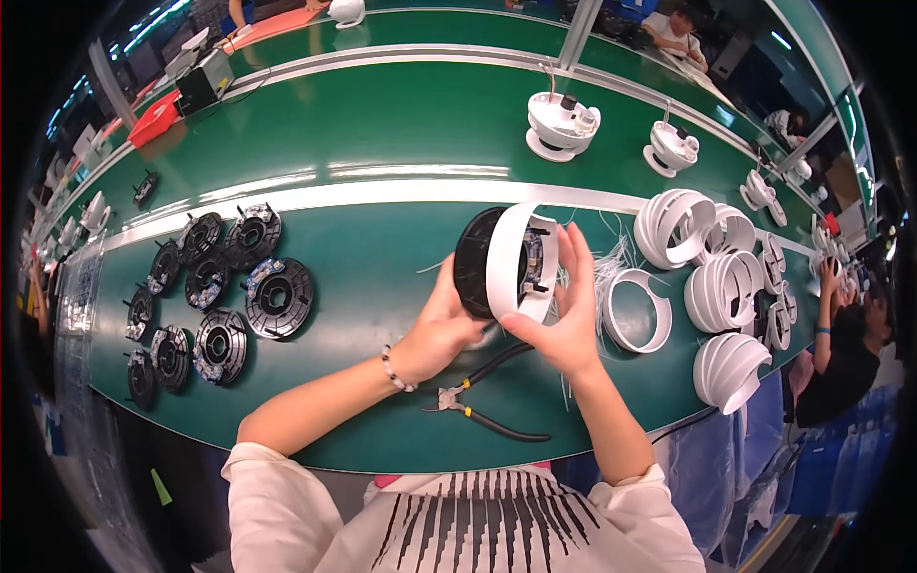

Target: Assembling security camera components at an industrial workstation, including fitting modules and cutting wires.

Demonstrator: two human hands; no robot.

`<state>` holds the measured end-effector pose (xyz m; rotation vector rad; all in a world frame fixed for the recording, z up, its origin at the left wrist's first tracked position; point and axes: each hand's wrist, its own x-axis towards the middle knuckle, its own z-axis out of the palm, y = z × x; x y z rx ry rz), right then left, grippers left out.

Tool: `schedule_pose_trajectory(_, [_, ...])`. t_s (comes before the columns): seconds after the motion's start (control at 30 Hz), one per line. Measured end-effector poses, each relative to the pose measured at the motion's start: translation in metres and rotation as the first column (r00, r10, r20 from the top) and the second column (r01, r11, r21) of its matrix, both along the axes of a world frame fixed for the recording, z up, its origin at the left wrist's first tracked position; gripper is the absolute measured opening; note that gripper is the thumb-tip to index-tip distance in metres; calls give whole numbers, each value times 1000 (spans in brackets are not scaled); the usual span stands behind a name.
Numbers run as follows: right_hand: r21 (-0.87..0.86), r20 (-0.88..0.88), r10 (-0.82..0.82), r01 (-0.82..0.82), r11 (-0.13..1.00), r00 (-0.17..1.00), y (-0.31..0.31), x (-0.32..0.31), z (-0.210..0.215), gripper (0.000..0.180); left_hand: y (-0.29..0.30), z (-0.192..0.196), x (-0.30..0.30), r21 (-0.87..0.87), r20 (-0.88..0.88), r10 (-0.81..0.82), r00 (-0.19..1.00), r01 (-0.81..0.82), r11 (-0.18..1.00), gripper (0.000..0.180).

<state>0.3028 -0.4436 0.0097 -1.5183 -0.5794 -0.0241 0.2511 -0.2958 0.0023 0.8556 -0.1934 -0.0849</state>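
Discs (pixel 205 296) left, rings (pixel 721 286) right, pliers (pixel 487 396) between them on the table (pixel 382 124)

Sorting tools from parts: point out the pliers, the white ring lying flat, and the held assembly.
pliers (pixel 482 401), head view, on the black handles.
white ring (pixel 637 310), head view, on its rim.
held assembly (pixel 508 260), head view, on its white band.

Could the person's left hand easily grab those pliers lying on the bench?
Probably not right away: the left hand is gripping the black-and-white round assembly. The pliers lie uncovered just below it, so once freed, yes.
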Motion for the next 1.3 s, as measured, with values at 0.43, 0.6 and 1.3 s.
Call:
schedule_pose_trajectory(0.43, [-161, 139, 106, -84, 983, 985, -9, 4, -4, 117, 10, -1, 27, -357, -381, -255, 889, 114, 927, 53])
schedule_pose_trajectory(0.6, [-405, 460, 75, 134, 904, 885, -2, -10, 12, 111, 5, -2, 22, -272, -318, -99, 943, 9, 962, 48])
schedule_pose_trajectory(1.3, [-462, 498, 17, 248, 852, 867, -1, 0, 16, 114, 2, 4, 34, -190, -223, -97, 970, 54, 980, 54])
